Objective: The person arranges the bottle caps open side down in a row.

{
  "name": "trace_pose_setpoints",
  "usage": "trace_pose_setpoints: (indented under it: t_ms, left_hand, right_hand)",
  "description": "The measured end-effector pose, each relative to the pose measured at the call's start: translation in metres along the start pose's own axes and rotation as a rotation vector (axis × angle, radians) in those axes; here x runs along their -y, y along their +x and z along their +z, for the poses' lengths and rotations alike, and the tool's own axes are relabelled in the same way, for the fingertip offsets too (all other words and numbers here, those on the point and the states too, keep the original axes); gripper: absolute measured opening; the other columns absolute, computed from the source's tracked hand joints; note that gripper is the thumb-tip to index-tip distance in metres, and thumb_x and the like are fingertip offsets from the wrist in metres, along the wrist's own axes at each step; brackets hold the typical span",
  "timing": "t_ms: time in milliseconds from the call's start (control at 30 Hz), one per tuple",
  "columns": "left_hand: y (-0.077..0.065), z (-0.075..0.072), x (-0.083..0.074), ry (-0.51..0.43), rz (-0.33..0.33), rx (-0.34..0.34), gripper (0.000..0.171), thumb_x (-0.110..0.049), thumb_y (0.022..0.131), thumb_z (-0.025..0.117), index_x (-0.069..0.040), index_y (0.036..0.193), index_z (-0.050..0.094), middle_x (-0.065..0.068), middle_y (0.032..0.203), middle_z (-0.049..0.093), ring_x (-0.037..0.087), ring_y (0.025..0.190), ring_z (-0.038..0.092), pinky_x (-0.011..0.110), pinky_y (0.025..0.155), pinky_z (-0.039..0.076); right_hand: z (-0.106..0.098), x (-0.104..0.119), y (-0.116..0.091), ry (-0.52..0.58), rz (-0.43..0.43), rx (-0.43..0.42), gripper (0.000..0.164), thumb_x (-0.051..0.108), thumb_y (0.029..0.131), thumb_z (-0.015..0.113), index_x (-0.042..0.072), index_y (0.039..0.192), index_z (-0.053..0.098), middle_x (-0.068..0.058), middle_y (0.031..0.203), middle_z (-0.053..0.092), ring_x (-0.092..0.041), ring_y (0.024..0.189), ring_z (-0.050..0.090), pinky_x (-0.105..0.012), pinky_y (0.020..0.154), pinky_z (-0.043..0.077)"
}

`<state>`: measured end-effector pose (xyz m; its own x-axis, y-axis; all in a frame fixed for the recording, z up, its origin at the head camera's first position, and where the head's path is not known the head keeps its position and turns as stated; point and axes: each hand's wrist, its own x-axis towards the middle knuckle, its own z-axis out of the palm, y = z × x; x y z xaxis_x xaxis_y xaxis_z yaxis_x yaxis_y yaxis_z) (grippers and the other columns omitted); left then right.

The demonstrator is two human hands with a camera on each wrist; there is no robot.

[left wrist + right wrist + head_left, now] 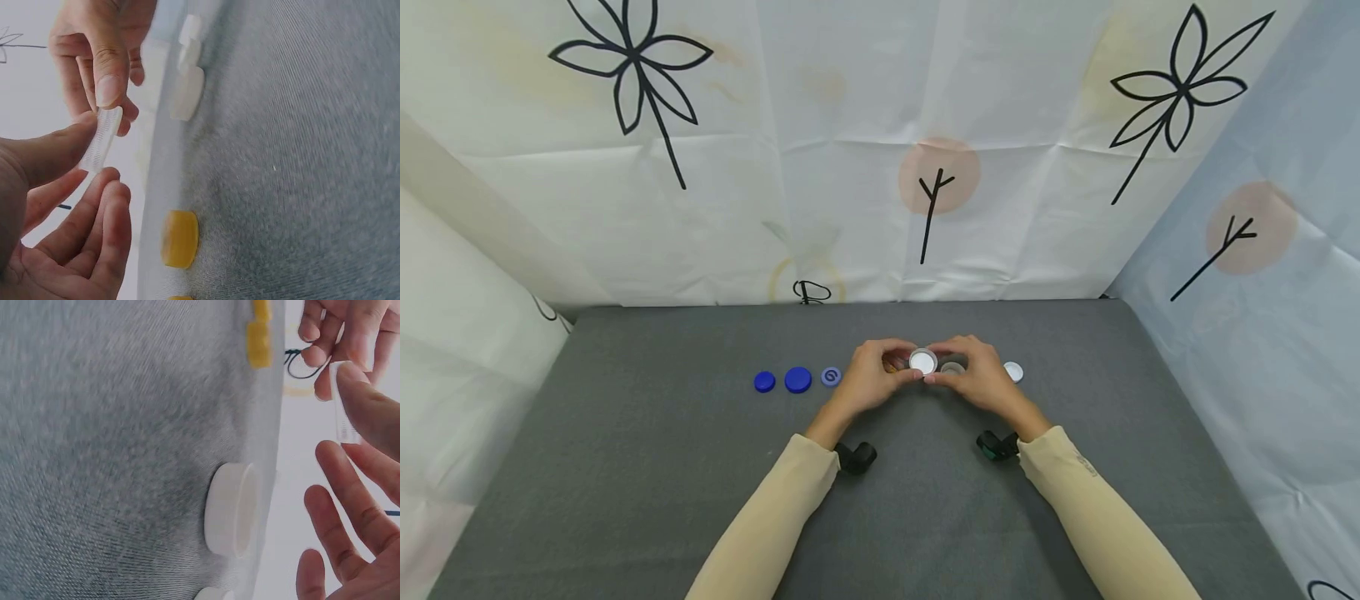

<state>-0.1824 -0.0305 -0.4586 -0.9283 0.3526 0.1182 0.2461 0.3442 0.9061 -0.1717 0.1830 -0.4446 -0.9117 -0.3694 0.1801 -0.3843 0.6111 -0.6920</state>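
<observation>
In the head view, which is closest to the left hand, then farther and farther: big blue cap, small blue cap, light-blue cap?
1. Light-blue cap, beside the left hand.
2. Big blue cap, in the middle.
3. Small blue cap, farthest left.

Head cam: high at 6 o'clock, faces 12 and down, wide over grey table (895, 517). Left wrist cam: low, close, rolled sideways, table toward 3 o'clock. Right wrist cam: likewise close, rolled opposite, table toward 9. All share held white cap (922, 361), left hand (874, 377), right hand (979, 377).
</observation>
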Motion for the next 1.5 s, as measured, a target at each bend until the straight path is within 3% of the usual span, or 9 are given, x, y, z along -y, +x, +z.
trace_pose_setpoints:
  t_ms: [167,433,600,800,1067,1167,1300,1400,1500]
  left_hand:
    - [-0.004,-0.004,-0.001,-0.255,-0.109,0.013,0.029,-0.007,0.089,0.08,0.002,0.115,0.073,0.012,0.095,0.075,0.017,0.083,0.071,0.033,0.074,0.059]
    - [-0.008,-0.009,-0.004,-0.419,-0.177,0.011,0.024,-0.006,0.093,0.075,0.004,0.114,0.073,0.014,0.102,0.075,0.039,0.098,0.071,0.05,0.086,0.058]
    - [-0.01,-0.011,-0.005,-0.447,-0.146,0.009,0.022,-0.005,0.095,0.072,0.003,0.115,0.073,0.015,0.103,0.074,0.046,0.104,0.067,0.054,0.088,0.056]
    - [-0.012,-0.012,-0.005,-0.45,-0.09,0.005,0.021,-0.005,0.097,0.069,0.004,0.115,0.072,0.018,0.105,0.073,0.05,0.102,0.066,0.058,0.087,0.055]
    - [-0.011,-0.013,-0.007,-0.505,-0.186,0.056,0.029,-0.014,0.101,0.065,0.007,0.121,0.067,0.035,0.113,0.066,0.05,0.103,0.066,0.041,0.084,0.059]
    - [-0.012,-0.015,-0.008,-0.53,-0.223,0.078,0.031,-0.015,0.1,0.067,0.006,0.123,0.067,0.032,0.117,0.067,0.048,0.109,0.065,0.042,0.089,0.058]
    - [-0.013,-0.018,-0.009,-0.537,-0.237,0.095,0.034,-0.013,0.098,0.071,0.005,0.126,0.066,0.023,0.119,0.069,0.046,0.114,0.064,0.053,0.097,0.052]
    - [-0.014,-0.02,-0.009,-0.513,-0.209,0.094,0.035,-0.012,0.095,0.074,0.002,0.126,0.067,0.016,0.118,0.07,0.037,0.112,0.066,0.056,0.095,0.051]
    - [-0.015,-0.021,-0.009,-0.483,-0.148,0.093,0.034,-0.009,0.092,0.076,0.0,0.124,0.068,0.013,0.118,0.07,0.028,0.108,0.068,0.051,0.092,0.054]
  right_hand:
    - [-0.002,0.003,-0.005,0.1,-0.01,-0.011,0.042,0.015,0.082,0.086,0.006,0.121,0.073,-0.008,0.111,0.072,-0.031,0.101,0.066,-0.055,0.086,0.051]
    - [-0.007,0.008,-0.005,0.236,0.019,0.021,0.033,0.013,0.091,0.079,0.004,0.122,0.072,-0.009,0.108,0.072,-0.028,0.098,0.065,-0.052,0.085,0.051]
    - [-0.009,0.009,-0.004,0.27,0.035,0.019,0.028,0.013,0.095,0.074,0.003,0.121,0.072,-0.009,0.107,0.073,-0.027,0.095,0.065,-0.045,0.084,0.053]
    - [-0.01,0.011,-0.003,0.357,0.059,0.019,0.023,0.012,0.098,0.069,0.002,0.119,0.072,-0.011,0.11,0.072,-0.037,0.094,0.066,-0.037,0.079,0.055]
    - [-0.006,0.012,-0.003,0.348,-0.056,-0.04,0.021,0.003,0.094,0.072,0.0,0.114,0.073,-0.013,0.106,0.072,-0.024,0.094,0.066,-0.039,0.08,0.053]
    - [-0.005,0.012,-0.003,0.344,-0.102,-0.045,0.02,-0.001,0.093,0.072,0.0,0.113,0.073,-0.014,0.107,0.071,-0.026,0.095,0.065,-0.038,0.08,0.054]
    - [-0.007,0.013,-0.003,0.347,-0.125,-0.028,0.023,-0.005,0.091,0.073,-0.002,0.113,0.073,-0.016,0.11,0.069,-0.03,0.098,0.064,-0.039,0.08,0.055]
    - [-0.008,0.014,-0.002,0.365,-0.104,0.007,0.026,-0.004,0.091,0.073,-0.002,0.117,0.073,-0.017,0.113,0.068,-0.034,0.101,0.064,-0.044,0.081,0.055]
    - [-0.01,0.014,-0.002,0.375,-0.073,0.051,0.031,-0.002,0.09,0.075,-0.001,0.122,0.071,-0.017,0.115,0.067,-0.035,0.102,0.063,-0.048,0.084,0.054]
